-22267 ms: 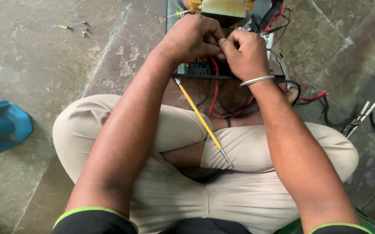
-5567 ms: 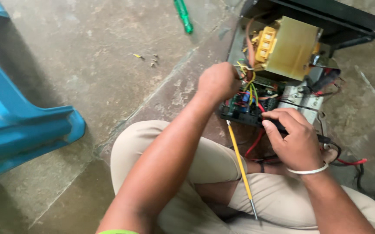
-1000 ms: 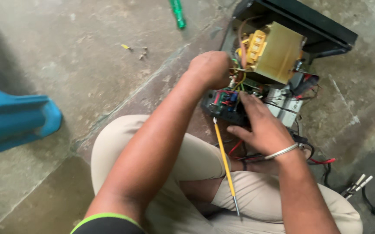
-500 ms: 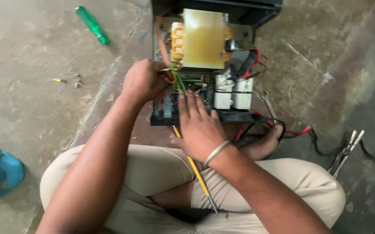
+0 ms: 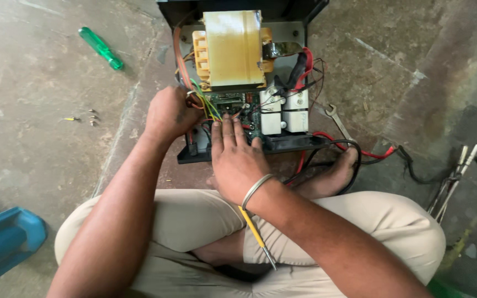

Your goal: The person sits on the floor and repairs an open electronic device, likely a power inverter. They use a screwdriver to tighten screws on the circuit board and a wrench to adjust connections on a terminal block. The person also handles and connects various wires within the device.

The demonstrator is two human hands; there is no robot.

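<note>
An opened black electrical unit (image 5: pixel 282 144) stands on the floor before my crossed legs, with a yellow transformer (image 5: pixel 233 49) on top and a circuit board (image 5: pixel 233 104) below it. My left hand (image 5: pixel 168 113) is curled around a bundle of coloured wires (image 5: pixel 208 102) at the unit's left side. My right hand (image 5: pixel 235 157) lies with straight fingers on the board's lower edge. A yellow-handled screwdriver (image 5: pixel 257 237) runs from under that wrist down across my lap; whether the hand grips it is hidden.
A green screwdriver (image 5: pixel 100 48) and small screws (image 5: pixel 91 117) lie on the concrete at the left. A spanner (image 5: pixel 337 121), red and black cables (image 5: pixel 376 153) and metal probes (image 5: pixel 453 176) lie at the right. A blue plastic stool (image 5: pixel 4 240) is at lower left.
The view has swung so the unit sits centred. My right hand has slid up onto the circuit board; my left hand stays on the wires.
</note>
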